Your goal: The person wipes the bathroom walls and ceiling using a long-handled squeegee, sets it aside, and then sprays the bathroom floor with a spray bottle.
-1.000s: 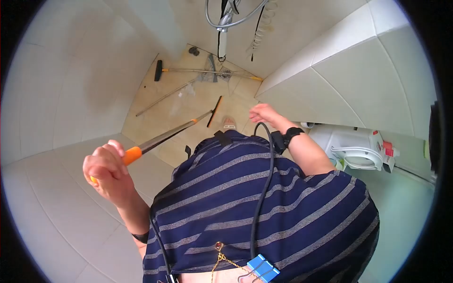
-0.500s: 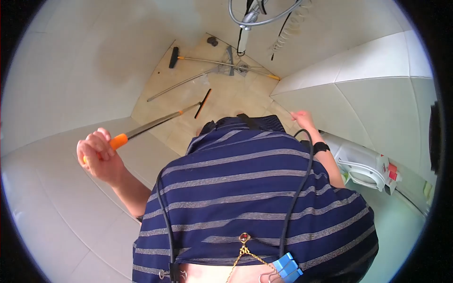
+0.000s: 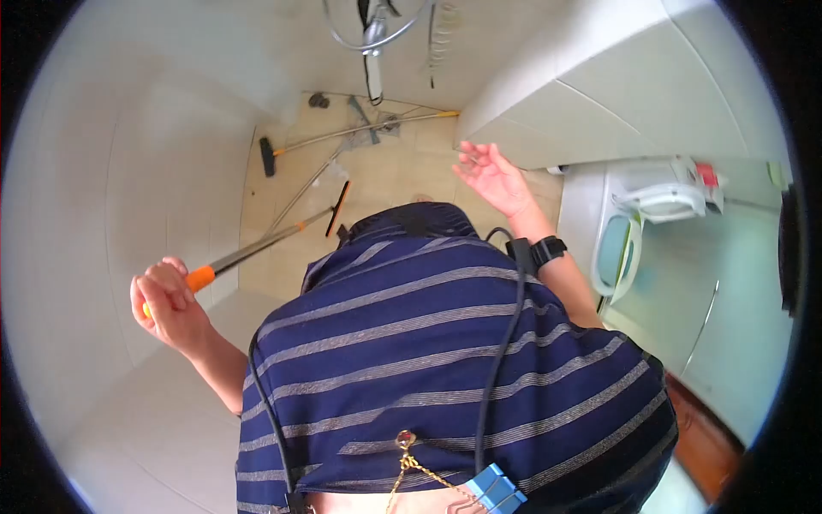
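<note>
At the left, my left hand [image 3: 171,304] is wrapped round the orange grip of a long-handled squeegee [image 3: 257,248]. Its metal pole slants away to the right and ends in a thin black and orange blade [image 3: 339,208], low over the beige tiled floor [image 3: 390,176]. My right hand [image 3: 497,182] is raised ahead of me on the right, palm up with fingers apart, and holds nothing. It is nearest to the pale wall ledge [image 3: 548,120]. A black watch sits on that wrist.
On the floor ahead lie a black-headed brush [image 3: 268,157] with a long pole, a second metal pole [image 3: 300,190] and a small dark object [image 3: 318,100] in the corner. A shower head [image 3: 374,38] hangs above. White plastic ware [image 3: 668,202] and a teal basin [image 3: 612,248] stand right.
The view has turned right, bringing more of the basin side into sight. My right hand has risen forward and its fingers have spread. My left hand keeps its hold on the squeegee.
</note>
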Action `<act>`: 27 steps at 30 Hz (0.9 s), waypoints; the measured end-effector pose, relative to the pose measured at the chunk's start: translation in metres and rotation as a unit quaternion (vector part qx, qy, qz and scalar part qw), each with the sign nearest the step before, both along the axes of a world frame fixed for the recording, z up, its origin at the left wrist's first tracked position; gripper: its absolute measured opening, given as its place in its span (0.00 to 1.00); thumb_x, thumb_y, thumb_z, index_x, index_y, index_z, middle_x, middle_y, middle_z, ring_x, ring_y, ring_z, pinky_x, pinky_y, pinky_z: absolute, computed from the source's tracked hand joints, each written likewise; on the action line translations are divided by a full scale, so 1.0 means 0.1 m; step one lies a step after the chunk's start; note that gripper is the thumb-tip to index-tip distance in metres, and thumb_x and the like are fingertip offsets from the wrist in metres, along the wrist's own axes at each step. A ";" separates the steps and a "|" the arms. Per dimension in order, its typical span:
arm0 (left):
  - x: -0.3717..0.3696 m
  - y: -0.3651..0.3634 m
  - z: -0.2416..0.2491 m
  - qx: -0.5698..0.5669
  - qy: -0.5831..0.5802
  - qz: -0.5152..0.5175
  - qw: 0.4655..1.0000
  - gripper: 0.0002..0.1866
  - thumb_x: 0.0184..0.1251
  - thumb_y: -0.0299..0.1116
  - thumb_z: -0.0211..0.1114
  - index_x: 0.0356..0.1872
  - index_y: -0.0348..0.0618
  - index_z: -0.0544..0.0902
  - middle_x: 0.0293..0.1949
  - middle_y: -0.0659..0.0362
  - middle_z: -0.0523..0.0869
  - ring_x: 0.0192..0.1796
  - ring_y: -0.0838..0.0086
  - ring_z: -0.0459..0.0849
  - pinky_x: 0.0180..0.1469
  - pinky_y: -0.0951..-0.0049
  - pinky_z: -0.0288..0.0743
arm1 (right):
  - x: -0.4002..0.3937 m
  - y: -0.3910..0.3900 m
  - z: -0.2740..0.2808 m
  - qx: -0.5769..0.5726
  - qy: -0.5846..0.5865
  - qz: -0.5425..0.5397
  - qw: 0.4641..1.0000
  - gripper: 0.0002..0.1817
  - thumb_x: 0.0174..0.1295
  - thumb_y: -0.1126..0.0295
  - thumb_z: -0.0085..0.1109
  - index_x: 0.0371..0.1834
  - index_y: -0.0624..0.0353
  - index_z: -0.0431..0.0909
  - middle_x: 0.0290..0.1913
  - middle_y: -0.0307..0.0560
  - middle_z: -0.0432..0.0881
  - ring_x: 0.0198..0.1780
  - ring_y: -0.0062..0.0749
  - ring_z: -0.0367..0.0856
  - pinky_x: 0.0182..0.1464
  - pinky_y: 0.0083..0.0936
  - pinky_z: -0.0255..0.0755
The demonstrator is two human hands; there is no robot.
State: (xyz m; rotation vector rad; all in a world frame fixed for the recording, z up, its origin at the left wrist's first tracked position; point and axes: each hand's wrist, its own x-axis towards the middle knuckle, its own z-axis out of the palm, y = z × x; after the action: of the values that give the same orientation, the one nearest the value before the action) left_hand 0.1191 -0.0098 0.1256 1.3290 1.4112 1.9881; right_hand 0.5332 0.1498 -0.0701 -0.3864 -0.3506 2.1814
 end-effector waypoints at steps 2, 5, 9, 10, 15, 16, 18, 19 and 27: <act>-0.15 -0.02 -0.07 -0.003 -0.005 -0.022 1.000 0.22 0.73 0.35 0.46 0.14 0.47 0.58 0.11 0.67 0.58 0.14 0.83 0.52 0.29 0.75 0.59 | -0.23 -0.13 0.24 0.000 0.000 -0.013 1.000 0.20 0.67 0.56 0.43 0.51 0.60 0.74 0.56 0.51 0.75 0.56 0.40 0.73 0.64 0.45 0.60; -0.31 0.21 -0.12 -0.008 -0.007 -0.062 0.998 0.21 0.73 0.35 0.46 0.15 0.47 0.58 0.11 0.67 0.58 0.15 0.82 0.52 0.30 0.75 0.59 | -0.41 -0.25 0.32 -0.010 -0.024 -0.023 0.999 0.27 0.68 0.50 0.37 0.55 0.63 0.71 0.57 0.52 0.74 0.55 0.40 0.74 0.63 0.41 0.61; -0.46 0.34 -0.35 -0.060 -0.027 -0.105 0.992 0.20 0.72 0.33 0.45 0.16 0.47 0.58 0.12 0.66 0.58 0.17 0.82 0.53 0.31 0.75 0.60 | -0.35 -0.72 0.06 -0.059 -0.186 -0.059 0.979 0.30 0.68 0.47 0.36 0.58 0.63 0.68 0.57 0.52 0.74 0.54 0.38 0.75 0.60 0.37 0.65; -0.45 0.38 -0.40 -0.082 -0.021 -0.112 0.990 0.20 0.72 0.32 0.46 0.16 0.47 0.59 0.12 0.66 0.58 0.17 0.82 0.54 0.32 0.75 0.61 | -0.33 -0.86 0.04 -0.071 -0.236 -0.071 0.967 0.30 0.68 0.46 0.35 0.58 0.62 0.67 0.56 0.51 0.75 0.53 0.37 0.75 0.58 0.36 0.67; -0.27 0.68 -0.58 -0.226 -0.004 -0.137 0.964 0.18 0.70 0.31 0.51 0.17 0.43 0.65 0.16 0.64 0.66 0.21 0.82 0.61 0.33 0.77 0.65 | -0.08 -1.41 0.34 -0.081 -0.356 -0.204 0.909 0.23 0.65 0.53 0.48 0.53 0.62 0.72 0.49 0.48 0.79 0.48 0.33 0.78 0.54 0.32 0.70; -0.22 0.69 -0.62 -0.237 -0.004 -0.153 0.959 0.17 0.70 0.31 0.51 0.17 0.43 0.65 0.16 0.64 0.66 0.21 0.82 0.61 0.32 0.77 0.65 | -0.04 -1.49 0.45 -0.065 -0.417 -0.261 0.868 0.20 0.64 0.57 0.53 0.51 0.61 0.74 0.47 0.47 0.81 0.46 0.32 0.79 0.53 0.30 0.72; -0.14 0.75 -0.66 -0.247 -0.008 -0.168 0.954 0.17 0.70 0.31 0.51 0.17 0.42 0.65 0.16 0.64 0.67 0.21 0.82 0.62 0.31 0.78 0.65 | 0.03 -1.54 0.82 0.030 -0.453 -0.374 0.808 0.15 0.60 0.65 0.58 0.48 0.61 0.77 0.43 0.46 0.82 0.44 0.29 0.80 0.50 0.27 0.73; -0.11 0.77 -0.65 -0.239 -0.002 -0.187 0.953 0.17 0.70 0.31 0.51 0.17 0.42 0.65 0.16 0.64 0.67 0.20 0.82 0.62 0.30 0.78 0.65 | 0.04 -1.53 1.14 0.095 -0.506 -0.409 0.754 0.15 0.60 0.66 0.57 0.48 0.61 0.76 0.44 0.46 0.82 0.45 0.29 0.79 0.51 0.27 0.72; 0.02 0.89 0.26 -0.078 0.046 -0.229 0.969 0.13 0.71 0.38 0.51 0.29 0.41 0.71 0.15 0.66 0.63 0.17 0.83 0.60 0.24 0.78 0.63 | 0.44 -1.57 3.61 0.568 -0.551 -0.497 0.356 0.13 0.63 0.69 0.50 0.46 0.65 0.75 0.43 0.49 0.81 0.46 0.30 0.78 0.53 0.29 0.70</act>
State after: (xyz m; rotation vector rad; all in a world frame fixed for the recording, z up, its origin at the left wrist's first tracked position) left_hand 0.1208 0.0794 0.1514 1.5253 1.1386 1.5024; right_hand 0.5777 -0.0075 0.2910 -0.8370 -1.6444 -0.1603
